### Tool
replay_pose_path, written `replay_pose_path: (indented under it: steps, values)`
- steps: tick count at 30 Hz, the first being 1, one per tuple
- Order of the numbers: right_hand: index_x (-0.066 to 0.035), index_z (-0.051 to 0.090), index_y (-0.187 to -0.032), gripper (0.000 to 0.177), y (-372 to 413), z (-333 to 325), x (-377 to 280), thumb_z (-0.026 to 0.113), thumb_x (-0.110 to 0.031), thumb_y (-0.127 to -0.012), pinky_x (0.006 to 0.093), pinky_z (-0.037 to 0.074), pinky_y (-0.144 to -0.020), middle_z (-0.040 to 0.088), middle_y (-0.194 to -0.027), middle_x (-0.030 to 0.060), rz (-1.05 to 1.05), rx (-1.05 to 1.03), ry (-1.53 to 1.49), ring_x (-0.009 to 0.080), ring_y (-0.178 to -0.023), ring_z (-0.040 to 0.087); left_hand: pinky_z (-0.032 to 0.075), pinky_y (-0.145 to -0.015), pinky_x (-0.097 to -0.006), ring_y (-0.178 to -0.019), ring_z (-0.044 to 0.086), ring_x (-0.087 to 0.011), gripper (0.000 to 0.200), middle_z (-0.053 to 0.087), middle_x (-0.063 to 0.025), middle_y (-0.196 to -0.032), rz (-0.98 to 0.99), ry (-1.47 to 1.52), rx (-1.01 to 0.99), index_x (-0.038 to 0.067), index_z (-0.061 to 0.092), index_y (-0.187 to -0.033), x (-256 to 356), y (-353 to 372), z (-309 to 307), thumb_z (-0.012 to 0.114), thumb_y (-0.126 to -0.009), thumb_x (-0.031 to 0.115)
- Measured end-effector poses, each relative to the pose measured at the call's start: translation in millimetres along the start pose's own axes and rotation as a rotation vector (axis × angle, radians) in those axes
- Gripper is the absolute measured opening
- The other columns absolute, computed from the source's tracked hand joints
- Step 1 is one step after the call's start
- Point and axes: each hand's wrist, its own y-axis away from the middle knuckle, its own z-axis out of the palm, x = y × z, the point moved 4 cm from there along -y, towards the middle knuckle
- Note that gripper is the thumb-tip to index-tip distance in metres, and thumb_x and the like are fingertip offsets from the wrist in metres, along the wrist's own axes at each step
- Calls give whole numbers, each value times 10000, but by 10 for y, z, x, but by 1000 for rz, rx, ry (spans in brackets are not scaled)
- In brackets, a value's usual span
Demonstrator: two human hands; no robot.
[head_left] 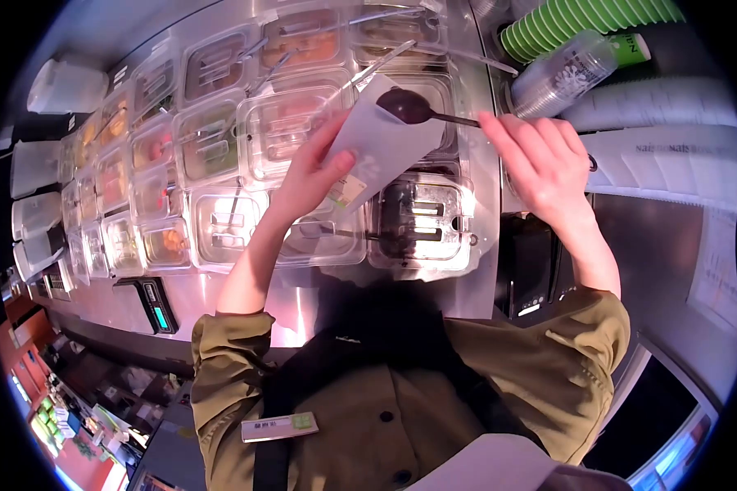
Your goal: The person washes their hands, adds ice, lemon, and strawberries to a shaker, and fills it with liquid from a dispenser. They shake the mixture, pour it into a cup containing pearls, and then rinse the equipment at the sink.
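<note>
My left hand (315,168) grips a white paper cup (381,139), tilted over the topping station. My right hand (540,159) holds the thin handle of a dark ladle (409,106), whose rounded bowl sits at the cup's rim. Below the cup stands a clear lidded container (422,221) with dark contents and a spoon handle across it. My olive sleeves and a dark apron show at the bottom.
Rows of clear lidded topping tubs (213,139) with spoons fill the steel counter (467,295). Stacked green cups (581,20) and clear plastic cups (561,74) lie at the top right. A small digital scale (151,303) sits at the counter's near left edge.
</note>
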Motion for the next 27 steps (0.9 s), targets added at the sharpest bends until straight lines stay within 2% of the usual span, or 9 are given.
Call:
replay_pose_path:
  steps: [5,9,12,15,16,17,19,20,27]
  values:
    - [-90,628,-985,274,157,344,266,576,-40,-720,345,440,-549,570,-826,59,464,-228,-303,260,-647,562,311,-973,-291,-1148,412,-153,530,453,-80,-1249,84,-4,133,-16,329,-1313,-18,237,-124,536,-853,147]
    - [-54,617,-728,97,442,1596,89,571,-137,-708,422,482,-562,577,-781,122,334,-531,-171,303,-624,604,320,-961,-293,-1128,431,-167,514,458,-85,-1243,89,33,356,-18,351,-1297,-79,913,-343,514,-828,116]
    - [-80,629,-741,89,360,2048,-39,578,-140,-701,398,491,-595,588,-778,99,266,-491,-108,280,-672,607,389,-902,-341,-1031,503,-203,565,511,-105,-1153,213,73,580,-26,354,-1291,7,1611,-590,526,-862,301]
    - [-100,624,-804,140,-391,1898,-547,599,-150,-676,377,492,-654,583,-803,82,193,-439,-211,262,-739,594,311,-984,-408,-1192,379,-263,709,267,-146,-1395,47,22,1000,-23,261,-1336,-190,2387,-900,449,-865,472]
    - [-98,619,-850,203,-716,1619,-832,608,-186,-668,371,487,-690,583,-800,84,124,-166,-501,265,-809,583,286,-999,-412,-1209,359,-266,717,279,-147,-1387,43,37,1044,-24,252,-1339,-245,2464,-903,449,-863,474]
    - [-104,610,-889,239,-739,2132,-1032,598,-203,-671,374,487,-696,584,-818,93,81,-372,-425,272,-833,577,261,-1015,-416,-1225,339,-268,725,290,-148,-1380,39,54,1083,-26,242,-1343,-301,2526,-891,450,-861,475]
    - [-44,591,-895,262,-837,2626,-1346,581,-208,-692,371,489,-701,573,-903,129,117,-162,-718,282,-863,568,256,-1019,-419,-1232,333,-272,729,300,-165,-1365,76,223,1034,-32,230,-1346,-304,2530,-784,443,-864,473]
    - [-19,584,-892,272,-998,2501,-1467,577,-207,-696,373,489,-706,566,-932,143,17,-368,-442,289,-870,565,254,-1019,-425,-1229,335,-280,736,310,-177,-1350,64,225,1047,-37,230,-1344,-172,2463,-706,442,-865,480]
    - [-8,577,-956,297,-666,1959,-967,578,-188,-720,374,499,-734,572,-963,159,6,-602,-424,296,-868,587,252,-1018,-389,-1241,315,-261,681,302,-148,-1367,90,234,997,-34,248,-1338,-215,2505,-723,432,-886,441]
